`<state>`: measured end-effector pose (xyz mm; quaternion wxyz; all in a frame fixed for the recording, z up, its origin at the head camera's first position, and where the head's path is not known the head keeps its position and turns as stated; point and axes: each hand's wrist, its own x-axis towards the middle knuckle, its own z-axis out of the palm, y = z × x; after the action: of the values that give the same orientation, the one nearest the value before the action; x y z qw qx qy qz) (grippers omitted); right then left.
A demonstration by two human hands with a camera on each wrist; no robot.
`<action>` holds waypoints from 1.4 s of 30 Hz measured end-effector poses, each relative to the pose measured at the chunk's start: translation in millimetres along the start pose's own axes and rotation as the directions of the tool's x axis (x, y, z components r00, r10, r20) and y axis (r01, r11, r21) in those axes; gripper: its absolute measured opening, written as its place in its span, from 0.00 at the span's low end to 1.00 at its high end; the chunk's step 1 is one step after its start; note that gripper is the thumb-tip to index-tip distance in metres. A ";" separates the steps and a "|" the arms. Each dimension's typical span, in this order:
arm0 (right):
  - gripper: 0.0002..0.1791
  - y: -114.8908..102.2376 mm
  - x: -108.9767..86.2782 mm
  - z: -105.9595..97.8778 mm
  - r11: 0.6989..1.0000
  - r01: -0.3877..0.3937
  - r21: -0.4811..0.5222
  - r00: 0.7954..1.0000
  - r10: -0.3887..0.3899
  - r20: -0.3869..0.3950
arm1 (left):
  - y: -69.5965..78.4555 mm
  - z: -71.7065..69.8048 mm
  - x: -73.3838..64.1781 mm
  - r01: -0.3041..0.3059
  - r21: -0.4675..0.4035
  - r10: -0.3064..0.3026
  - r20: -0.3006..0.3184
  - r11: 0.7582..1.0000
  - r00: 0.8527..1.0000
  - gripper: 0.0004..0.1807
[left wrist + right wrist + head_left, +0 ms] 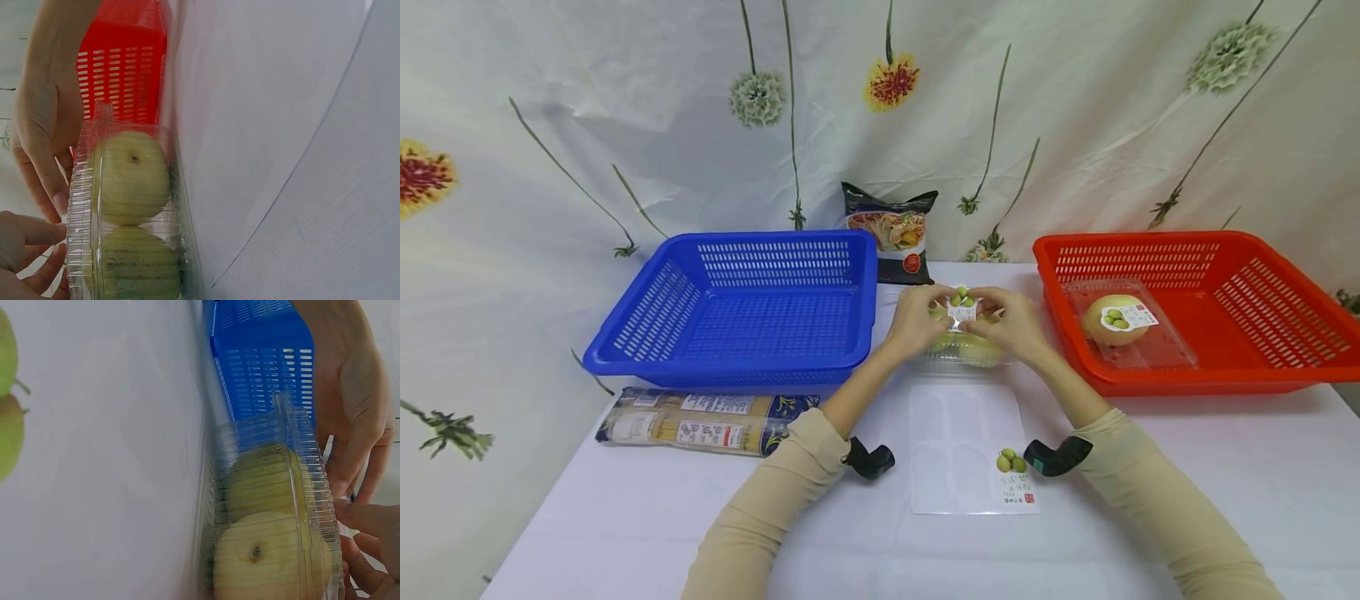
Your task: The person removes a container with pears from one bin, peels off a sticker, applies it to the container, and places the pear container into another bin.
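In the head view a clear plastic clamshell box [958,360] sits at mid-table, with pale yellow-green round fruits [134,175] inside. Over its lid lies a small white label [962,312] printed with green fruits. My left hand [917,321] holds the label's left side with thumb and forefinger. Its right side is held the same way by my right hand [1011,323]. The fingertips are at the top of the lid [325,506], close together. Whether the label is stuck down cannot be told. Nearer me lies a label sheet [962,425] with one printed label.
A blue basket [760,367] stands left, beside long pasta packs [700,421]. To the right a red basket [1187,383] holds another clear box [1157,354] with a labelled fruit. A black food packet [891,237] leans on the back cloth.
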<state>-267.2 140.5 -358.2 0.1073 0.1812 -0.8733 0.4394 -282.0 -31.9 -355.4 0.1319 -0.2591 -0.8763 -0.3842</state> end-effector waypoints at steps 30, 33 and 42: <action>0.22 4.9 -3.7 -0.1 0.991 0.046 -0.125 0.999 -0.047 -0.006 | 1.5 -1.2 0.0 0.008 0.123 -0.021 0.101 0.992 0.995 0.19; 0.22 4.3 -4.6 -0.9 0.990 0.043 -0.133 0.999 -0.044 0.000 | 2.0 -1.6 0.1 0.030 0.128 -0.045 0.116 0.991 0.992 0.19; 0.15 9.8 -3.8 0.4 0.972 0.174 -0.157 0.985 -0.174 0.015 | 6.4 7.2 -1.8 0.165 0.237 -0.191 0.088 0.957 0.978 0.14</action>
<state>-267.7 146.4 -366.9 0.1589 0.2484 -0.8861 0.3576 -277.1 -23.5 -357.1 0.0771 -0.1830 -0.9404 -0.2762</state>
